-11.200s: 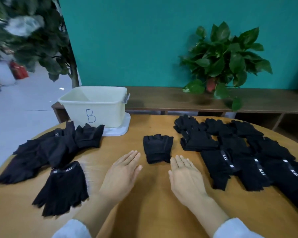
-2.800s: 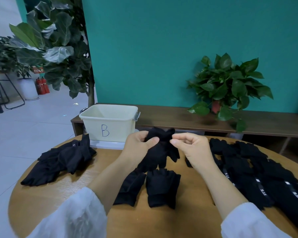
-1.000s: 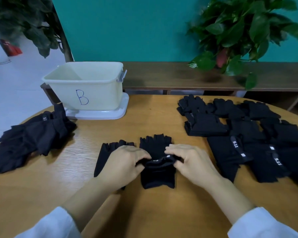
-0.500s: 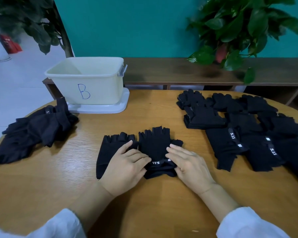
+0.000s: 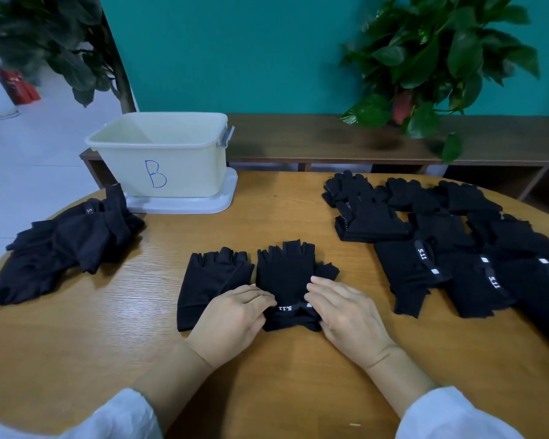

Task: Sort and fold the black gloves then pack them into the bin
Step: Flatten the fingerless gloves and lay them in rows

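- table (image 5: pixel 298 201): round wood; bin (image 5: pixel 162 153) marked B far left, well apart from the hands
- glove piles: loose heap (image 5: pixel 64 242) left, laid-out rows (image 5: pixel 457 248) right
- centre glove (image 5: pixel 290 280): long axis runs away from person, fingertips far, cuff near; second glove (image 5: pixel 213 283) just beside it on the left
- left hand (image 5: pixel 232 318), right hand (image 5: pixel 346 312): flat, fingers straight, pressing cuff end from both sides; equally near
- likely next: fold cuff away, toward fingertips

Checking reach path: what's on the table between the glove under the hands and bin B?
Head view: only bare table between the glove and the bin.
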Tool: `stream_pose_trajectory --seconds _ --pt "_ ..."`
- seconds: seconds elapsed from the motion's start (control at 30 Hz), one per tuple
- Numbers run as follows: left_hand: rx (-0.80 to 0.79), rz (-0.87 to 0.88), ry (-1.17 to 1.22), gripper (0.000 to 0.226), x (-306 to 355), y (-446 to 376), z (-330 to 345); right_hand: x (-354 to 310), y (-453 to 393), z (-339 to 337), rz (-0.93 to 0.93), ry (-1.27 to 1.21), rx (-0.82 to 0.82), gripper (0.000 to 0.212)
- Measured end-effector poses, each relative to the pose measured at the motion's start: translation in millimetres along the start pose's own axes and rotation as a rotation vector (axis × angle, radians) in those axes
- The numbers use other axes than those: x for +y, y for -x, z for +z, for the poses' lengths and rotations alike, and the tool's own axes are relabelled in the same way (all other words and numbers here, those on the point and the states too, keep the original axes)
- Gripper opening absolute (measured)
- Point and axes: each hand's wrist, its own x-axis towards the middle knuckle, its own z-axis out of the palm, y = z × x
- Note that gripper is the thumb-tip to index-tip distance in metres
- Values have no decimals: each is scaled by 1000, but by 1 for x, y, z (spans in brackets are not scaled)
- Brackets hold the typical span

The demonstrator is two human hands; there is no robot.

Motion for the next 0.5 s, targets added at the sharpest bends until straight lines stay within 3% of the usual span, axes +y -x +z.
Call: stream_pose_trajectory --seconds 0.1,0.3,0.37,0.5 --pt "9 -19 -2 28 -2 1 2 -1 2 -2 -34 5 10 31" --pt "-75 -65 11 34 -1 2 -2 -2 5 -12 0 -10 -143 24" --pt "-118 -89 38 46 -2 5 -9 -3 5 -21 44 -47 -161 33" --pt "-9 -218 186 52 6 -13 -25 -4 -21 -33 197 -78 -95 46"
